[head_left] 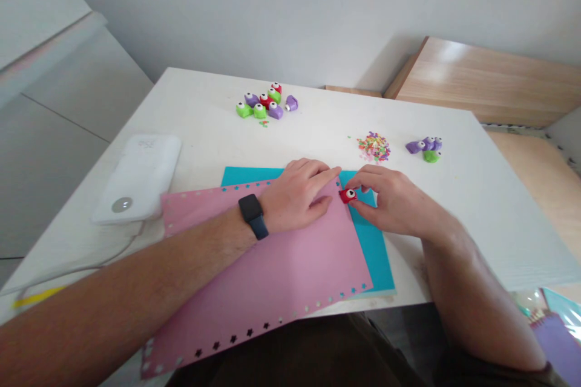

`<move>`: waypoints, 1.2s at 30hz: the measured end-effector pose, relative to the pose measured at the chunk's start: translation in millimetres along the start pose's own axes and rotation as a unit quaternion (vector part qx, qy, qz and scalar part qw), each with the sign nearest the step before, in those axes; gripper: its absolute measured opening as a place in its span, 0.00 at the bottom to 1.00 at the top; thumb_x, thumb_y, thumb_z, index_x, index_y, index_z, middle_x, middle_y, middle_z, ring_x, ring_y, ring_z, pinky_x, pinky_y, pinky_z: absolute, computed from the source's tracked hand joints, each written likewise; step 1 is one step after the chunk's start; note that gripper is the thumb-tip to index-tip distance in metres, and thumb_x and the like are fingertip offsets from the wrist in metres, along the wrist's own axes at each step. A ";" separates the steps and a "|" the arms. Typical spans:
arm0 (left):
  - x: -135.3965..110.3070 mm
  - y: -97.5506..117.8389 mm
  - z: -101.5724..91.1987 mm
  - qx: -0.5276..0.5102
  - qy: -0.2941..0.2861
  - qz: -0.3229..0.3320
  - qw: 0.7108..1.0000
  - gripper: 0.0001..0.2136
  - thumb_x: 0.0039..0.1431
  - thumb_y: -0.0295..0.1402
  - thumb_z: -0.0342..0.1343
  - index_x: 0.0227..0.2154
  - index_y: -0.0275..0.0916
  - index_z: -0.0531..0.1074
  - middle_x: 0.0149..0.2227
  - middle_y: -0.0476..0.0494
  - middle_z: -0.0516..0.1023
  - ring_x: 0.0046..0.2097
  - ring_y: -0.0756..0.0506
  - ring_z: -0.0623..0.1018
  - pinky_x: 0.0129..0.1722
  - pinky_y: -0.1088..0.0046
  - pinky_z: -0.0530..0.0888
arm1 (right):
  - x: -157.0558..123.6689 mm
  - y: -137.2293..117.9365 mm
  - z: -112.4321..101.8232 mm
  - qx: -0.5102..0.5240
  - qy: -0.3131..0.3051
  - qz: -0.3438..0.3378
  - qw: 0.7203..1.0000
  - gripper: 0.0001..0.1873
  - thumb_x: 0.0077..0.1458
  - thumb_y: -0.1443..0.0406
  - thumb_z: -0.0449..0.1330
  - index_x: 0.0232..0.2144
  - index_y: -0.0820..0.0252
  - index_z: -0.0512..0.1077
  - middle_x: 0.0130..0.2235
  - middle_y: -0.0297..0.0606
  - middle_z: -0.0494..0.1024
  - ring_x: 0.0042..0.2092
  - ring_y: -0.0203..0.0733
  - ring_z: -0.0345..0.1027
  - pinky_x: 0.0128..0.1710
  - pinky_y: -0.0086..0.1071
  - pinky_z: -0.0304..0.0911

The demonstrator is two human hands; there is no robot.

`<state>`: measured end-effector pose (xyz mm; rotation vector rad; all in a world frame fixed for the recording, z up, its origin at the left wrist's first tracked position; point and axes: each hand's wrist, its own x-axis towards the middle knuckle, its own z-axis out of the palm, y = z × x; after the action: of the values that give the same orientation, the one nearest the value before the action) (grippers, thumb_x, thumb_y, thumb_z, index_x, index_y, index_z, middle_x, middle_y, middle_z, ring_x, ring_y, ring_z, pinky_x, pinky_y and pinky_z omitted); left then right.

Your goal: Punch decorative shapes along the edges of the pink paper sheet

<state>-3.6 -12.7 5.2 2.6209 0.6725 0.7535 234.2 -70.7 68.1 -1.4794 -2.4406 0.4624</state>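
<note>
A pink sheet of paper (290, 260) lies over a blue sheet (370, 248), with small star-shaped holes along its edges. My left hand (297, 193), a dark watch on its wrist, rests on the pink sheet near the top right corner with fingers stretched out. Between the thumb and fingers of my right hand (394, 199) is a small red paper punch (348, 195) with a googly eye. The punch sits at the right edge of the pink sheet, just below its top corner. Whether paper is inside its slot is hidden.
Several red, green and purple punches (264, 100) stand at the back. More punches (425, 146) are at the right. Colourful paper bits (374, 147) lie in a pile beyond my right hand. A white device (138, 178) with a cable is at the left.
</note>
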 end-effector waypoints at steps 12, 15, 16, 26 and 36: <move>1.4 1.0 -0.7 -0.001 0.001 -0.003 1.000 0.23 0.64 0.30 0.57 0.61 0.35 0.69 0.54 0.34 0.76 0.55 0.37 0.74 0.57 0.52 0.71 | -1.5 -3.7 -2.4 0.020 -0.032 -0.008 0.999 0.09 0.59 0.69 0.63 0.43 0.57 0.79 0.42 0.38 0.80 0.43 0.44 0.74 0.47 0.38 0.67; 1.4 0.7 -1.2 -0.004 0.003 0.002 1.000 0.22 0.64 0.30 0.58 0.60 0.35 0.70 0.53 0.34 0.76 0.54 0.37 0.74 0.56 0.53 0.71 | -1.4 -4.2 -2.4 0.021 -0.034 -0.019 0.999 0.09 0.60 0.68 0.63 0.43 0.57 0.79 0.42 0.39 0.80 0.42 0.43 0.74 0.45 0.37 0.67; 1.3 0.6 -1.3 -0.004 0.002 0.005 1.000 0.22 0.64 0.30 0.58 0.60 0.35 0.70 0.53 0.34 0.76 0.54 0.37 0.75 0.56 0.53 0.71 | -1.4 -4.2 -2.3 0.020 -0.035 -0.022 0.999 0.09 0.60 0.68 0.63 0.43 0.57 0.79 0.42 0.39 0.79 0.42 0.43 0.74 0.45 0.37 0.67; 0.1 -0.5 0.5 -0.005 0.012 0.033 0.999 0.19 0.65 0.29 0.56 0.58 0.36 0.71 0.51 0.36 0.77 0.52 0.39 0.75 0.55 0.55 0.71 | -2.0 -1.2 -1.0 0.015 -0.041 -0.020 0.999 0.09 0.61 0.67 0.64 0.44 0.55 0.78 0.43 0.39 0.80 0.44 0.44 0.75 0.47 0.37 0.67; 0.2 3.1 -3.3 0.002 0.001 0.068 0.998 0.16 0.67 0.29 0.55 0.56 0.37 0.72 0.51 0.36 0.78 0.52 0.39 0.76 0.54 0.56 0.71 | -5.9 -0.5 -7.0 0.020 0.004 -0.014 1.000 0.09 0.59 0.63 0.65 0.42 0.58 0.77 0.39 0.38 0.80 0.40 0.43 0.73 0.44 0.38 0.67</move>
<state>-4.3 -14.6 9.3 2.6917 0.5004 0.7946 239.1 -75.2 74.5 -1.4255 -2.4285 0.4956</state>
